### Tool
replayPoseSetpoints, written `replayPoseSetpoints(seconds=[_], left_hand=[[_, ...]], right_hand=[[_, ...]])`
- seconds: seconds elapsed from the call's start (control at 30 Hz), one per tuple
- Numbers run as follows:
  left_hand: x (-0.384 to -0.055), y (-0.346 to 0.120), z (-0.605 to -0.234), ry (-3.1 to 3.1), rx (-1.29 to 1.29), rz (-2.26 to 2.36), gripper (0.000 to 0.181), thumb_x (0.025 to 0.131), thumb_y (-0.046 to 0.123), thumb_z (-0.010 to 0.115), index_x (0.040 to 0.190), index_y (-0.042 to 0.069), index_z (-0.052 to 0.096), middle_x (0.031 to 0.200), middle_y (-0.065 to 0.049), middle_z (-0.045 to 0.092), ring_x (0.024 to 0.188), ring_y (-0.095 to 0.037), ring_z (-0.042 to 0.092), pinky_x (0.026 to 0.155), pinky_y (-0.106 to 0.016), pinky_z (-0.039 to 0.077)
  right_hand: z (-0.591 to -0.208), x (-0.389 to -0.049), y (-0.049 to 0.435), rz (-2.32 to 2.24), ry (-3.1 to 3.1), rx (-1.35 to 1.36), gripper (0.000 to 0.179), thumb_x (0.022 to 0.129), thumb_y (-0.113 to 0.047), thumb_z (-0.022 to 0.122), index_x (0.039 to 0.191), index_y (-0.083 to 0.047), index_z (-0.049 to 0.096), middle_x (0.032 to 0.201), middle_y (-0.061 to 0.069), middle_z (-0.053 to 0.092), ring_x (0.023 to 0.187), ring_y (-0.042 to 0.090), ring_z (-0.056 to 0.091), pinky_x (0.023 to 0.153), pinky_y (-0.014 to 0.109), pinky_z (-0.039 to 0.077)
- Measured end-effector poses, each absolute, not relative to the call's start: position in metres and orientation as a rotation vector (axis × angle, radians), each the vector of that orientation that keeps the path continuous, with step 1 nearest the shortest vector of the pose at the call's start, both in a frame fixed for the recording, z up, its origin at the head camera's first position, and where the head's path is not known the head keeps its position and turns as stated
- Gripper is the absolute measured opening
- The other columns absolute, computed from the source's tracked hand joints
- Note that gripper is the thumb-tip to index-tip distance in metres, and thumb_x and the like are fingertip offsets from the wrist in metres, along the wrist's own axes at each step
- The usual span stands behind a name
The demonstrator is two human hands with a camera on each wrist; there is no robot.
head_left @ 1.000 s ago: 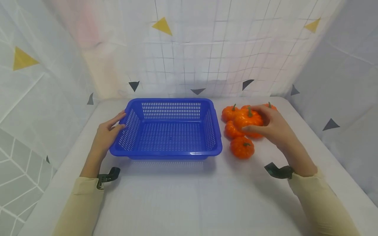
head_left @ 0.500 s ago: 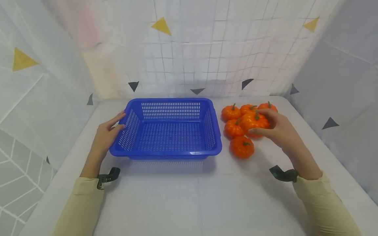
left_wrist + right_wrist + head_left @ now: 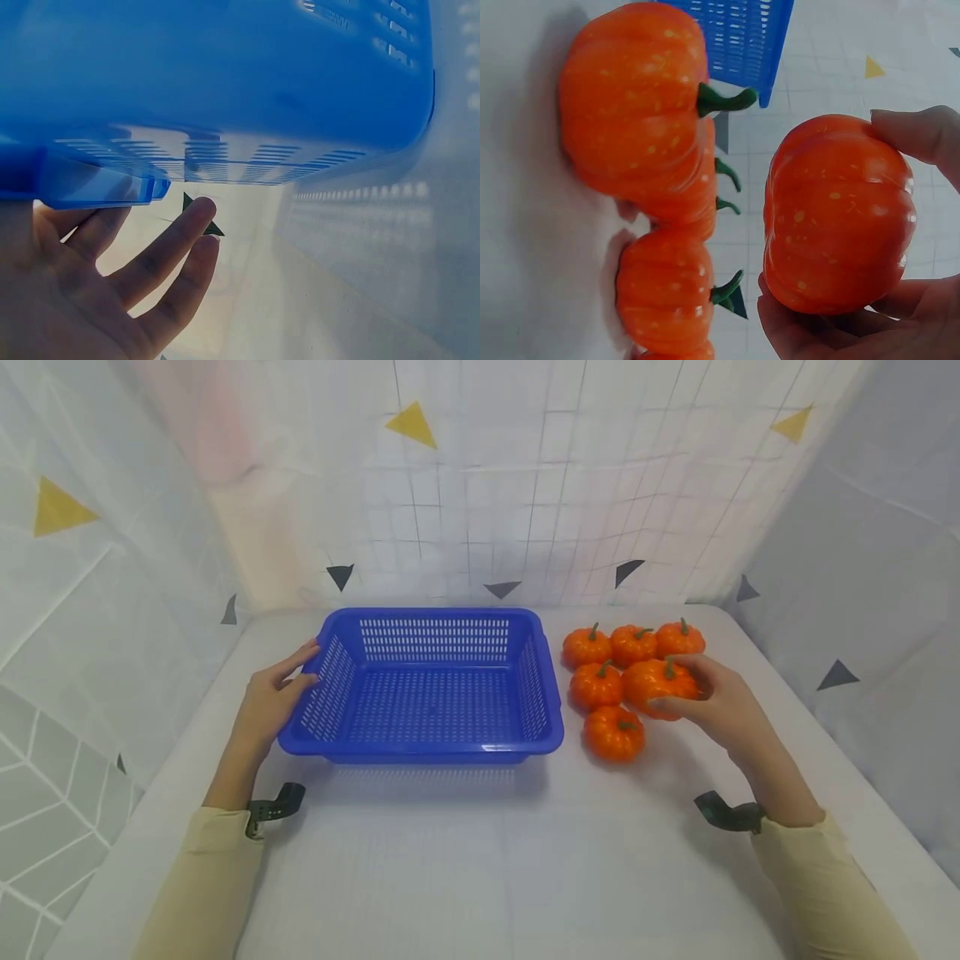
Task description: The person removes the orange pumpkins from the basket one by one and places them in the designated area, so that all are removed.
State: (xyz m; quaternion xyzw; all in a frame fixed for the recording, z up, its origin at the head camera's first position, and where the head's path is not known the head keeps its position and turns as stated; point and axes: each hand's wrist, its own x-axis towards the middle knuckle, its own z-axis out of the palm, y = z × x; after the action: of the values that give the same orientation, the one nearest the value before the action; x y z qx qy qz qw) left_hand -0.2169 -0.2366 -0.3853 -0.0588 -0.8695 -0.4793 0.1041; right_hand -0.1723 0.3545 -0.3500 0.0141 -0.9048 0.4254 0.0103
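Note:
My right hand [image 3: 716, 697] holds an orange pumpkin [image 3: 652, 685] with a green stem, thumb on the near side and fingers on the far side. In the right wrist view the held pumpkin [image 3: 840, 217] hangs off the table surface, level and apart from the others. Several more pumpkins [image 3: 596, 686] stand close by on the table, one [image 3: 613, 734] nearer to me. On the left, my left hand [image 3: 267, 702] holds the side rim of a blue plastic basket [image 3: 420, 749], thumb and forefinger over the edge. Two fingers [image 3: 169, 255] stretch out beneath the rim in the left wrist view.
The perforated basket has nothing in it. It stands left of the pumpkins on a white-covered table [image 3: 420, 877]. A pale sheet [image 3: 480, 518] with grid lines and triangles hangs behind, and grey sheets [image 3: 847, 593] close off the sides.
My right hand has carried the pumpkin to the right and slightly toward me, uncovering the pumpkins at the back. The left hand and the basket keep their places.

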Motion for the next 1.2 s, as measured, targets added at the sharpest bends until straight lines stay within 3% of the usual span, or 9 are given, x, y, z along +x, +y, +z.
replayPoseSetpoints(seconds=[0.23, 0.5, 0.73, 1.2], left_hand=[[-0.218, -0.238, -0.386, -2.573, -0.162, -1.404, 0.047, 0.108, 0.025, 0.055, 0.155, 0.018, 0.052, 0.161, 0.005, 0.043, 0.151, -0.023, 0.033, 0.118, -0.055, 0.033], [-0.217, -0.237, -0.385, -2.570, -0.156, -1.417, 0.048, 0.108, 0.026, 0.055, 0.155, 0.019, 0.053, 0.161, 0.006, 0.044, 0.152, -0.022, 0.032, 0.118, -0.055, 0.033], [-0.217, -0.237, -0.385, -2.571, -0.159, -1.425, 0.047, 0.108, 0.024, 0.055, 0.155, 0.018, 0.052, 0.161, 0.005, 0.043, 0.151, -0.023, 0.034, 0.118, -0.055, 0.034], [-0.216, -0.236, -0.384, -2.572, -0.170, -1.404, 0.047, 0.109, 0.022, 0.054, 0.155, 0.016, 0.052, 0.161, 0.004, 0.042, 0.151, -0.024, 0.033, 0.117, -0.056, 0.035]], right_hand=[[-0.364, -0.175, 0.368, 1.335, -2.833, 0.013, 0.080, 0.095, -0.037, 0.077, 0.156, -0.002, 0.039, 0.158, 0.024, 0.039, 0.138, 0.047, 0.036, 0.107, 0.072, 0.038], [-0.369, -0.179, 0.378, 1.333, -2.884, -0.014, 0.089, 0.093, -0.037, 0.079, 0.158, 0.005, 0.034, 0.166, 0.029, 0.022, 0.146, 0.053, 0.023, 0.109, 0.077, 0.027], [-0.380, -0.178, 0.384, 1.328, -2.935, -0.013, 0.087, 0.095, -0.038, 0.077, 0.154, 0.009, 0.035, 0.158, 0.033, 0.033, 0.140, 0.052, 0.031, 0.109, 0.074, 0.031], [-0.393, -0.175, 0.388, 1.272, -3.034, -0.024, 0.088, 0.092, -0.038, 0.078, 0.151, 0.010, 0.035, 0.153, 0.034, 0.036, 0.133, 0.052, 0.035, 0.107, 0.073, 0.033]])
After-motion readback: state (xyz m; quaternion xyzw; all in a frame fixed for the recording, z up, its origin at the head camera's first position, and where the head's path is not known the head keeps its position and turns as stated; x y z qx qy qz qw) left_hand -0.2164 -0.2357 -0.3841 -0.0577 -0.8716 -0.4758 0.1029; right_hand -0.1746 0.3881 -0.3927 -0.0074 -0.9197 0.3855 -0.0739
